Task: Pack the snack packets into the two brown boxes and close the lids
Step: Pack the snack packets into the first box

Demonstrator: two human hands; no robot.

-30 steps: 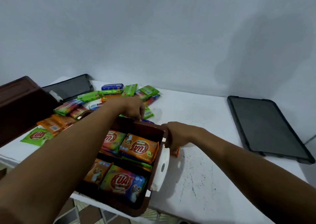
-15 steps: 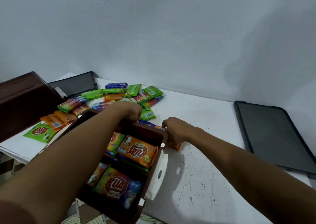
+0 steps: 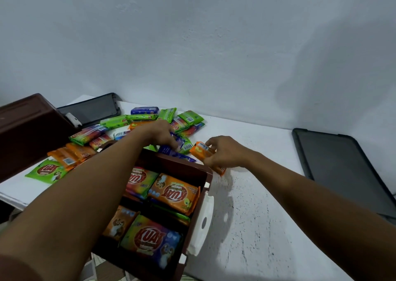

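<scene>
Over the white table [image 3: 257, 216], left hand [image 3: 159, 133] grips blue packet [image 3: 171, 150], right hand [image 3: 225, 152] orange packet [image 3: 200, 151].

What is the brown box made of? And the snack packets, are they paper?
The brown box looks like hard plastic: smooth, slightly glossy walls with a white latch. The snack packets seem to be thin shiny plastic film, not paper: light glints off them.

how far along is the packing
Done: the near brown box holds several packets. In hand: the left hand grips a blue packet; the right hand holds an orange packet. Left: the loose pile on the table, and this box is unlidded.
</scene>
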